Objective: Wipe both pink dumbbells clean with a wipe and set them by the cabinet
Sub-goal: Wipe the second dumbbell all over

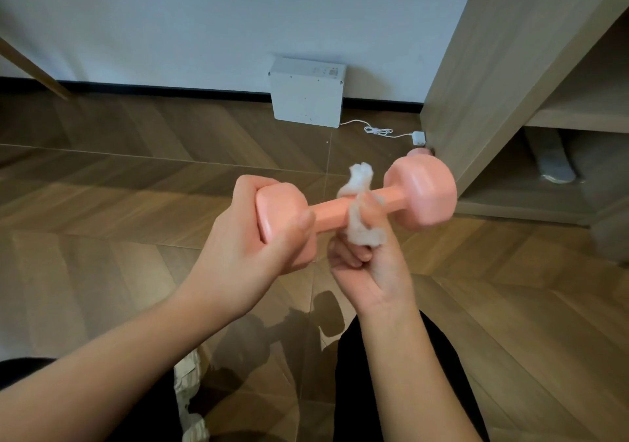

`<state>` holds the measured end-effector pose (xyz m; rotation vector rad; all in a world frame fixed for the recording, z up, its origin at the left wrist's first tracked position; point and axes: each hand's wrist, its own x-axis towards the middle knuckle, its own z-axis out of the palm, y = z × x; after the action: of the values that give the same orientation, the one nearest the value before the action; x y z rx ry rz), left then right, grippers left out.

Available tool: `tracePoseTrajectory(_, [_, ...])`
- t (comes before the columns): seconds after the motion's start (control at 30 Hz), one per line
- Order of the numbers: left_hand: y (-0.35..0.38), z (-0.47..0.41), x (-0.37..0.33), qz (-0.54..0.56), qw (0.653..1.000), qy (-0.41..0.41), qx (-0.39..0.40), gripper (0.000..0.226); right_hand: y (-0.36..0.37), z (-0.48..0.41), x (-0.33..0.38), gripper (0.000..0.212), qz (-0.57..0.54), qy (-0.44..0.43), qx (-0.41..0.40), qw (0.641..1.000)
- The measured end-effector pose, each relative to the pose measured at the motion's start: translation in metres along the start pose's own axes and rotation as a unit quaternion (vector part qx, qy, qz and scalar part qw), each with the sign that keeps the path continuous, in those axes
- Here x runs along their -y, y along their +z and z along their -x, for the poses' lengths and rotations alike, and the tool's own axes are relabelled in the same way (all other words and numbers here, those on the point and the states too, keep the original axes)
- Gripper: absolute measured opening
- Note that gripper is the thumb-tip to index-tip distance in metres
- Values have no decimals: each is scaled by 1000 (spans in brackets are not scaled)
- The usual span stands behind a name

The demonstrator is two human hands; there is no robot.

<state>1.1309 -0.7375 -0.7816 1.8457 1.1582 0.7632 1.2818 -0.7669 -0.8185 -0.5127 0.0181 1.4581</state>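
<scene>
Between hands: left hand [258,237] grips dumbbell [422,193] by one head only, right hand [369,264] pinches frayed wipe [360,200] round its middle; hard rubbing could twist it loose and drop it.

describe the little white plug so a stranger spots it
Follow the left edge of the wooden cabinet down to the floor. The plug lies there: a white cube trailing a thin cord, smaller than the flat white box by the wall.

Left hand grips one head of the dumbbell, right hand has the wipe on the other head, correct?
No. In the head view the right hand holds the wipe on the bar of the dumbbell, not the other head. The left hand does grip one head.
</scene>
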Motion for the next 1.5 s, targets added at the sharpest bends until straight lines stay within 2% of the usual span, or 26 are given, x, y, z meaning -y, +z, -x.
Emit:
tracePoseTrajectory(0.07, [-3, -2, 2, 31, 999, -19, 32, 49, -5, 2, 10, 31, -40, -26, 26, 999])
tracePoseTrajectory(0.17, [-3, -4, 1, 142, 983, -62, 103, 58, -10, 5, 17, 18, -63, -51, 82, 993])
tracePoseTrajectory(0.2, [-3, -4, 0, 189, 969, -115, 111, 62, -11, 6, 16, 17, -65, -55, 95, 992])
tracePoseTrajectory(0.27, [-5, -5, -3, 277, 917, -254, 132, 70, -12, 6, 15, 30, -47, -57, 103, 992])
tracePoseTrajectory(0.33, [-9, -7, -4, 357, 846, -357, 172, 74, -12, 5, 13, 38, 16, -50, 95, 994])
tracePoseTrajectory(0.4, [-13, -8, -3, 417, 782, -415, 205, 74, -9, 4, 8, 30, 144, -39, 96, 984])
tracePoseTrajectory(0.47, [-13, -8, -1, 449, 754, -430, 211, 71, -5, 5, 2, 34, 295, -8, 87, 951])
tracePoseTrajectory(0.53, [-12, -7, 1, 461, 746, -435, 204, 74, -5, 5, -3, 44, 400, 17, 71, 914])
tracePoseTrajectory(0.6, [-11, -6, 2, 466, 745, -431, 204, 75, -5, 4, -1, 39, 424, 12, 64, 903])
tracePoseTrajectory(0.63, [-11, -5, 2, 469, 746, -424, 209, 74, -4, 3, 2, 37, 385, 3, 71, 920])
tracePoseTrajectory(0.7, [-11, -5, 2, 470, 753, -404, 223, 72, -6, 1, 13, 33, 222, -25, 96, 970])
tracePoseTrajectory(0.77, [-10, -4, 2, 467, 760, -387, 233, 71, -10, 0, 20, 34, 93, -54, 104, 989])
tracePoseTrajectory(0.8, [-10, -3, 2, 464, 765, -380, 235, 71, -11, 0, 20, 33, 64, -58, 101, 991])
tracePoseTrajectory(0.83, [-10, -3, 2, 459, 773, -372, 232, 72, -10, 1, 19, 30, 68, -56, 93, 992])
tracePoseTrajectory(0.9, [-9, -1, 3, 436, 805, -343, 210, 75, -7, 2, 11, 28, 165, -42, 58, 984])
tracePoseTrajectory(1.0, [-7, -2, 6, 393, 856, -284, 178, 71, -3, 4, -1, 34, 353, -2, 18, 935])
tracePoseTrajectory(1.1, [-4, -1, 7, 382, 874, -254, 159, 69, -4, 9, -10, 52, 438, 39, -11, 898])
tracePoseTrajectory(1.13, [-2, 0, 8, 379, 877, -249, 157, 67, -4, 10, -12, 52, 438, 42, -18, 898])
tracePoseTrajectory(1.2, [0, 1, 8, 372, 883, -246, 143, 62, -4, 9, -11, 38, 406, 43, -32, 912])
tracePoseTrajectory(1.27, [2, 1, 8, 367, 887, -253, 121, 58, -4, 5, 1, 14, 284, 21, -61, 957])
tracePoseTrajectory(1.3, [2, 0, 8, 365, 887, -258, 113, 57, -5, 3, 10, 10, 191, 7, -73, 979])
tracePoseTrajectory(1.37, [4, 1, 9, 358, 891, -258, 108, 58, -9, 0, 21, 10, 31, -7, -67, 997])
tracePoseTrajectory(1.4, [6, 1, 9, 353, 894, -254, 106, 57, -9, 1, 20, 6, 2, -3, -55, 998])
tracePoseTrajectory(1.43, [7, 1, 9, 346, 899, -249, 102, 55, -9, 3, 16, 6, 20, 5, -51, 998])
tracePoseTrajectory(1.5, [7, 0, 10, 325, 909, -242, 97, 56, -6, 6, -2, 20, 169, 44, -46, 983])
